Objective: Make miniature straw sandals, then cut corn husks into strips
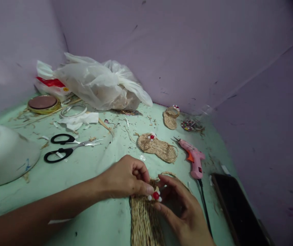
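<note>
A woven straw slipper point(146, 222) lies at the lower middle, its near end cut off by the frame. On its upper part sits a bead flower point(156, 195) with a red centre and white beads around it. My left hand point(128, 177) is closed on the slipper's far end, thumb tip against the flower's left side. From the right, my right hand point(184, 208) curves around the flower, its thumb at the slipper's edge and its fingertips near a braided loop point(170, 175). Where those fingertips press is partly hidden. Beyond my hands lies a smaller woven slipper point(159, 147) with a similar flower.
A pink glue gun point(194, 157) and a dark phone point(238, 208) lie at the right. Scissors point(71, 147) and a white bowl point(10, 157) are at the left. At the back are a plastic bag point(102, 85), a tiny slipper point(170, 119) and a bead container point(192, 125).
</note>
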The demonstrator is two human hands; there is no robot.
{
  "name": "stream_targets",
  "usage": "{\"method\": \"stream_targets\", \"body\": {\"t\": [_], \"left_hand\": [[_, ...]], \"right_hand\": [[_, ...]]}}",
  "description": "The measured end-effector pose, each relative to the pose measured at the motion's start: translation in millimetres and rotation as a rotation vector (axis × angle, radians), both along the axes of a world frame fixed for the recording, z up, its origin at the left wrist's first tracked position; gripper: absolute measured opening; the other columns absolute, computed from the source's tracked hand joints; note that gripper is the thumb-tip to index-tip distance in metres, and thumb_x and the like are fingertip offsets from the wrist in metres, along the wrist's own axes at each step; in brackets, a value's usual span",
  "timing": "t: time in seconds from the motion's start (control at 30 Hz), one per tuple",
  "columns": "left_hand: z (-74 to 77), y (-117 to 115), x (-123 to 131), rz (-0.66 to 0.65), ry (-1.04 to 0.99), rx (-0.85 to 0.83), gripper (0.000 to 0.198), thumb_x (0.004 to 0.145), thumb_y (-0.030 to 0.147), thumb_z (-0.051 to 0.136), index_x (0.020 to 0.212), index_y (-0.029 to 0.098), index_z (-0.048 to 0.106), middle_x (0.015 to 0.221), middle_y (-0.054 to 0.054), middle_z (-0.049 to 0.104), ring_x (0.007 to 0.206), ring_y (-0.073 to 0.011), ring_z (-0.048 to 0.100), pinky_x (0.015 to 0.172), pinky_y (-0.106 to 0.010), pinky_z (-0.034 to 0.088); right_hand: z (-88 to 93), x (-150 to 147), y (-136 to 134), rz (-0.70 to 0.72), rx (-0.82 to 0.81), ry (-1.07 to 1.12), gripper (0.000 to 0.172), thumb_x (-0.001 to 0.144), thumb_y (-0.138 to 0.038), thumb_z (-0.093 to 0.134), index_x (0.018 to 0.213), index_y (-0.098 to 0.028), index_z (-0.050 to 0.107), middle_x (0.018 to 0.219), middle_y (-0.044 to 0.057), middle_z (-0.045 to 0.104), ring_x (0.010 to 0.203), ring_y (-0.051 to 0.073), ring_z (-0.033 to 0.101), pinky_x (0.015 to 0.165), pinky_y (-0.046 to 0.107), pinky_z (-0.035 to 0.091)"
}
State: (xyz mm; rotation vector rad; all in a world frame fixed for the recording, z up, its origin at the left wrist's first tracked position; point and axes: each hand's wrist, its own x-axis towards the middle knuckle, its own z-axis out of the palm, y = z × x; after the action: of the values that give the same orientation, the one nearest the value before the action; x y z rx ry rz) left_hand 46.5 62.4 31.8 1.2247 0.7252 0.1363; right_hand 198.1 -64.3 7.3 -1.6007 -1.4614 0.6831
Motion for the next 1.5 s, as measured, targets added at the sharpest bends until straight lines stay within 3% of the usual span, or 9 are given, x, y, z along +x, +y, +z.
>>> {"method": "stream_targets", "body": {"t": [0.53, 0.93, 1.5], "left_hand": [[0.1, -4.8, 3.1, 0.016, 0.019, 0.047, 0.014, 0.058, 0.021, 0.064, 0.061, 0.013, 0.053, 0.046, 0.006, 0.049, 0.039, -0.0032, 0.037, 0.039, -0.017, 0.026], [-2.2, -6.9, 4.0, 0.028, 0.013, 0.074, 0.018, 0.057, 0.024, 0.066, 0.061, 0.013, 0.052, 0.049, 0.006, 0.049, 0.044, -0.0046, 0.038, 0.044, -0.019, 0.028], [3.2, -6.3, 3.6, 0.027, -0.019, 0.078, 0.016, 0.058, 0.022, 0.065, 0.061, 0.013, 0.052, 0.05, 0.006, 0.05, 0.045, -0.0043, 0.038, 0.045, -0.019, 0.028]], "right_hand": [[-0.4, 0.9, -0.5, 0.013, 0.002, -0.031, 0.044, 0.075, -0.02, 0.065, 0.114, -0.029, 0.049, 0.099, 0.003, 0.061, 0.07, 0.012, 0.059, 0.065, 0.024, 0.053], [3.0, -5.1, 1.9, -0.006, 0.02, 0.055, 0.036, 0.076, -0.019, 0.061, 0.11, -0.024, 0.052, 0.09, 0.003, 0.061, 0.062, 0.011, 0.057, 0.058, 0.026, 0.051], [1.1, -5.6, 0.5, -0.004, -0.02, 0.099, 0.038, 0.076, -0.018, 0.06, 0.112, -0.023, 0.051, 0.092, 0.004, 0.058, 0.064, 0.011, 0.056, 0.061, 0.027, 0.05]]}}
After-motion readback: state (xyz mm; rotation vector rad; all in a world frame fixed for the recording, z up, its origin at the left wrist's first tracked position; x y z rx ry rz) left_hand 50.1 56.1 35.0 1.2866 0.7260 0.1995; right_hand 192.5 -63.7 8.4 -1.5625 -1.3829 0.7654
